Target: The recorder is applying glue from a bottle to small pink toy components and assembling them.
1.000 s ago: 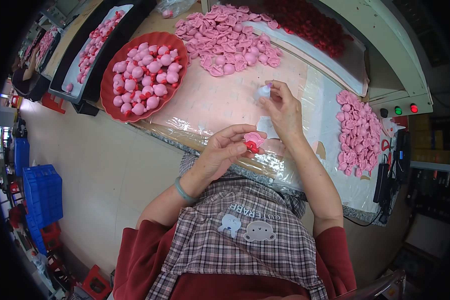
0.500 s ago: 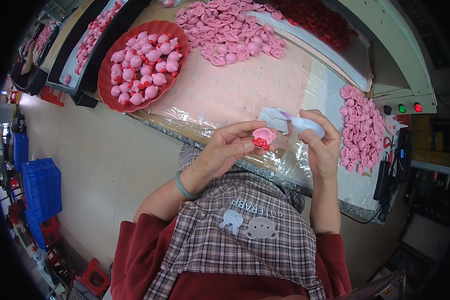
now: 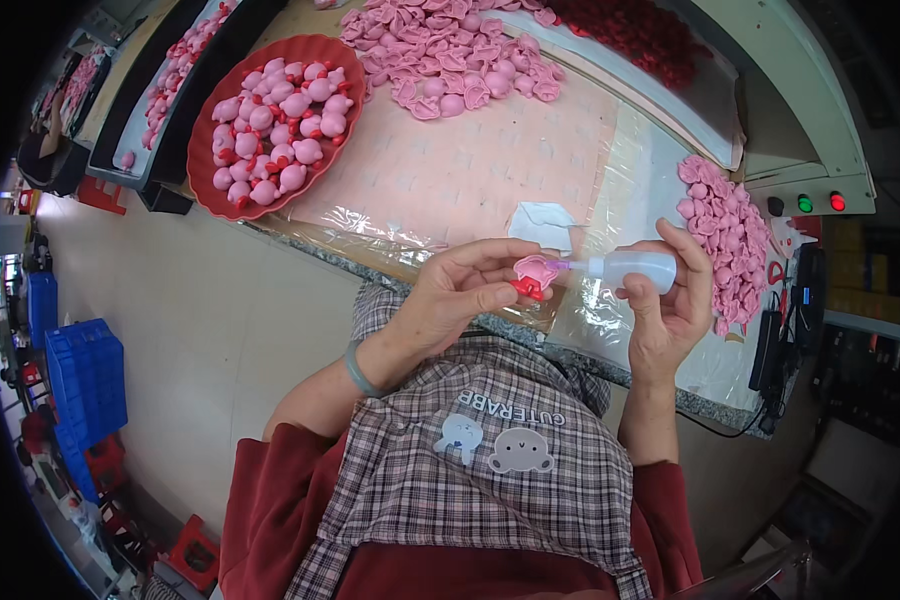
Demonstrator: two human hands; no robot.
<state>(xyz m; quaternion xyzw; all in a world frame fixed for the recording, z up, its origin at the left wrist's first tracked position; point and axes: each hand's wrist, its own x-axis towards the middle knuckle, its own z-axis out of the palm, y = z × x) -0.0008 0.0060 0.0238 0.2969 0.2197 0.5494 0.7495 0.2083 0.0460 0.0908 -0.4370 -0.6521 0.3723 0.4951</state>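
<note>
Between the thumb and fingers of my left hand (image 3: 462, 290) is a small hollow pink plastic half-shell (image 3: 536, 268) with a red bow-like part (image 3: 527, 289) at its lower edge. My right hand (image 3: 675, 305) is closed around a translucent squeeze bottle (image 3: 638, 268) lying sideways. Its thin purple nozzle (image 3: 562, 265) points left, with the tip at the shell's inner edge; whether any liquid comes out cannot be seen. Behind my hands, a folded white cloth (image 3: 542, 224) rests on the pink work mat (image 3: 450, 165).
A red scalloped bowl (image 3: 198, 165) holds pink and red assembled pieces at left. Pink shells are heaped at the back (image 3: 450, 60) and at right (image 3: 725, 235). Dark red parts (image 3: 635, 40) lie on a far shelf. A control panel (image 3: 820, 204) with lit buttons stands right.
The bottle has swung from a raised tilt to nearly level, and its nozzle has come to the pink shell. My right fingers have shifted around it; my left hand stays nearly still.
</note>
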